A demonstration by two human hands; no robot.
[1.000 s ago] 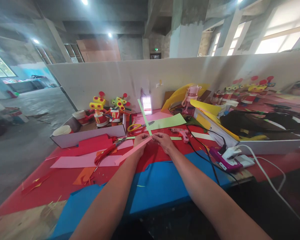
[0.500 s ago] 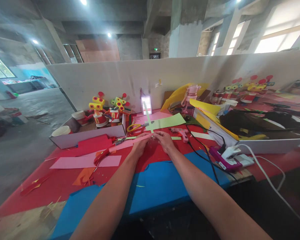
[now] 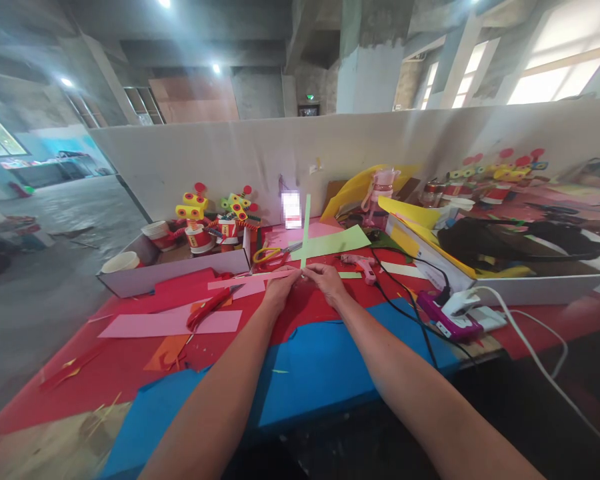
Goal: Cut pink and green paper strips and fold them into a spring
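Observation:
My left hand [image 3: 281, 289] is closed, its fingertips pinching the end of a pink paper strip [image 3: 254, 276] that runs off to the left. Right beside it, my right hand [image 3: 327, 280] pinches the lower end of a light green paper strip [image 3: 307, 230], which points up and away from me. The two strips meet at my fingertips; whether they are joined cannot be made out. Beyond my hands lie a light green sheet [image 3: 337, 243] and yellow-handled scissors [image 3: 267, 256]. A pink glue gun [image 3: 362, 265] rests to the right of my right hand.
Left, a box [image 3: 180, 275] holds paper cups and robot figures [image 3: 198, 233]. A red-handled tool [image 3: 209, 311] lies on pink paper [image 3: 170, 325]. To the right are a purple power strip [image 3: 445, 319] with cables and another box [image 3: 530, 291]. Blue sheet [image 3: 310, 370] covers the near edge.
The green strip has swung from leaning left to nearly straight up. The pink strip in my left hand has flattened, its far end now lying differently across the table. Both hands stay almost in place.

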